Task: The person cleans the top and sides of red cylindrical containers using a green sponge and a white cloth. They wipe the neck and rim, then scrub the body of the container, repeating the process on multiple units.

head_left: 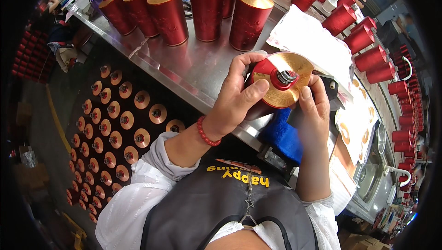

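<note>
My left hand (237,91) is wrapped round a red bottle (260,109) with a clear screw-threaded neck, tilted with its top toward me. Around the neck lies a shiny gold ring-shaped label (297,68). It covers much of the shoulder, while a wedge of red shows at the upper left. My left thumb presses on the label's near left part. At the right rim, my right hand (315,105) is closed with thumb and fingers pinching the label's edge. The underside of the bottle is hidden.
Several red bottles with gold shoulders (168,17) stand along the metal table (161,63). More gold-topped bottles (110,135) fill the lower left. White paper (308,33), a blue cloth (283,135) and a gold-label sheet (357,121) lie nearby. Red bottles (373,59) line the right.
</note>
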The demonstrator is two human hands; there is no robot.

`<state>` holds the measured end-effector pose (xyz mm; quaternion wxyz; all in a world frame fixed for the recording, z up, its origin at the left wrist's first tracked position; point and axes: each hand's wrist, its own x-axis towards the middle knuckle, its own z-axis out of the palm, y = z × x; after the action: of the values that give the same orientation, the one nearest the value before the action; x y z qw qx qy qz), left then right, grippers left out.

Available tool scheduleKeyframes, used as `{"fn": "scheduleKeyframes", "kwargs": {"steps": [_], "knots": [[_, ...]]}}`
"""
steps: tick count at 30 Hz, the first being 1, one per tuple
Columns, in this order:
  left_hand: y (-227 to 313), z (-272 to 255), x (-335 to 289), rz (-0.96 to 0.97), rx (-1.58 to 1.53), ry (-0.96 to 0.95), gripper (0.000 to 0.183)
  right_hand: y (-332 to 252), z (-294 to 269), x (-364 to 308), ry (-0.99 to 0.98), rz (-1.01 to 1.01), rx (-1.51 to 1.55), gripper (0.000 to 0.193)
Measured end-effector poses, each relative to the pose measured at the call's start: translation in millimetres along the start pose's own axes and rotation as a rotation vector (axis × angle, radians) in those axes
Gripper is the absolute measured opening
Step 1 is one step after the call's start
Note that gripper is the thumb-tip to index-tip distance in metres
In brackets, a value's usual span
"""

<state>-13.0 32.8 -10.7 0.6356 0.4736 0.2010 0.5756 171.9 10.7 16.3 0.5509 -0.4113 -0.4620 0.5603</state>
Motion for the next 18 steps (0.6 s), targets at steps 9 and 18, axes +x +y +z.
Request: {"fn": "scheduleKeyframes", "kwargs": {"steps": [9,18], "knots": [[-1.7,-2.5,-1.4,-0.024,0.010,-0.009,0.053,1.7,7.7,1.4,0.038,-0.072,-0.101,0.028],[6.3,-0.7,3.8,-0.088,0.006,0.061,0.049,0.4,7.7,4.1,0.030,-0.046,-0.091,0.029]]}}
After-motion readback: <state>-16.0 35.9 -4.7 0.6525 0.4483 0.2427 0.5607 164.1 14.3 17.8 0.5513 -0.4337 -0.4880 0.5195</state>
